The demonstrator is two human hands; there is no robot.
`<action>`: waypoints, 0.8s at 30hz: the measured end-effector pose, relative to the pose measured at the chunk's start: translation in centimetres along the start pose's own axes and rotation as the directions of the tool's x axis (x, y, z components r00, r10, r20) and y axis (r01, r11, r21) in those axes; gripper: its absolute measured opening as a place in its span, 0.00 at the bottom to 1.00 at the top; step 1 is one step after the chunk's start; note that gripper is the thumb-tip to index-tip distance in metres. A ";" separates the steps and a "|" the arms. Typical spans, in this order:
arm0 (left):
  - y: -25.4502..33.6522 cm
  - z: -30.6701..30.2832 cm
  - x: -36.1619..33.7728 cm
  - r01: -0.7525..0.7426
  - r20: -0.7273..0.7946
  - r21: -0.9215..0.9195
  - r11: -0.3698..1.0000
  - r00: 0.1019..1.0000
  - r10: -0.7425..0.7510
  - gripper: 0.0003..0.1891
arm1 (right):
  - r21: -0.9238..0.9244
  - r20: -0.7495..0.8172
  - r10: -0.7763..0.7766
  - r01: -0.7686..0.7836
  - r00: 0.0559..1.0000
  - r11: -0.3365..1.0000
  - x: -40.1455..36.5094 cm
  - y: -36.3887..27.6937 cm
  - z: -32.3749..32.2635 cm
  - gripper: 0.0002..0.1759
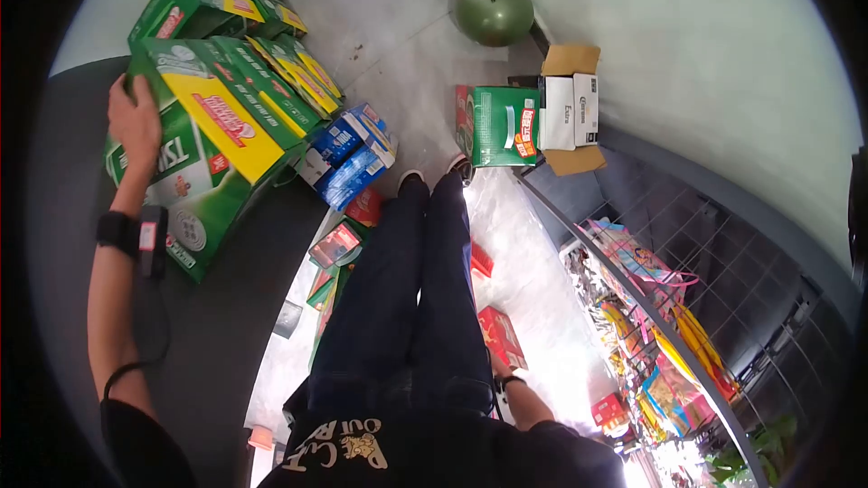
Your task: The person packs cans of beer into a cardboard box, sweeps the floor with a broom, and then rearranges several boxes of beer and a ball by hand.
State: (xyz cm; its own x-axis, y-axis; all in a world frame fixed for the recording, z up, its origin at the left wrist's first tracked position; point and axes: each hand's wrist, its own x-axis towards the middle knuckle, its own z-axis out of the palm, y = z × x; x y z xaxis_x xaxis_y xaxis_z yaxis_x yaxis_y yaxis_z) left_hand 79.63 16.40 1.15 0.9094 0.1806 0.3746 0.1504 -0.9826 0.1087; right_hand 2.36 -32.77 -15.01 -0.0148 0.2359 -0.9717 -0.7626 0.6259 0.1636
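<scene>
My left hand point(136, 122) lies on a large green and yellow Tsingtao beer carton point(212, 117), with its fingers stretched along the carton's left edge. This carton sits tilted on a dark surface point(226, 307), next to other green cartons point(280, 77). At my right thigh is my right hand point(499, 369), mostly hidden by the leg, so its fingers do not show. Just beyond it in the picture is a red box point(502, 337) on the floor.
Blue boxes point(348, 155) stand beside the cartons. Ahead are a green carton point(504, 126), an opened Corona Extra box point(570, 113) and a green ball point(495, 12). To the right, a wire rack point(651, 307) holds colourful packets. Red boxes lie near my legs.
</scene>
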 end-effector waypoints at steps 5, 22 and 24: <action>0.3 0.4 -0.3 0.021 -0.055 0.033 0.999 0.998 -0.019 0.23 | -0.918 -0.235 -0.343 -0.092 0.910 0.386 -7.6 -3.2 3.5 0.20; 2.5 -0.4 -1.0 0.075 -0.115 0.001 0.997 0.991 -0.075 0.22 | -0.360 -0.281 -0.206 0.096 0.937 0.928 -34.3 -2.1 12.5 0.16; 2.8 -0.7 -1.0 0.082 -0.118 0.017 0.997 0.990 -0.079 0.22 | -0.449 -0.269 -0.251 0.110 0.930 0.887 -37.3 -4.4 16.1 0.16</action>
State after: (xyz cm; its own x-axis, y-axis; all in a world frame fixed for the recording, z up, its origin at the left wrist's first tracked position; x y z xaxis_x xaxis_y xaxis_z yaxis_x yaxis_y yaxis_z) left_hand 78.87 13.53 1.72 0.8425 0.2615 0.4709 0.2307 -0.9652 0.1232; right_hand 16.66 -32.37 23.21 0.0037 -0.1384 -0.9904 -0.9683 0.2468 -0.0381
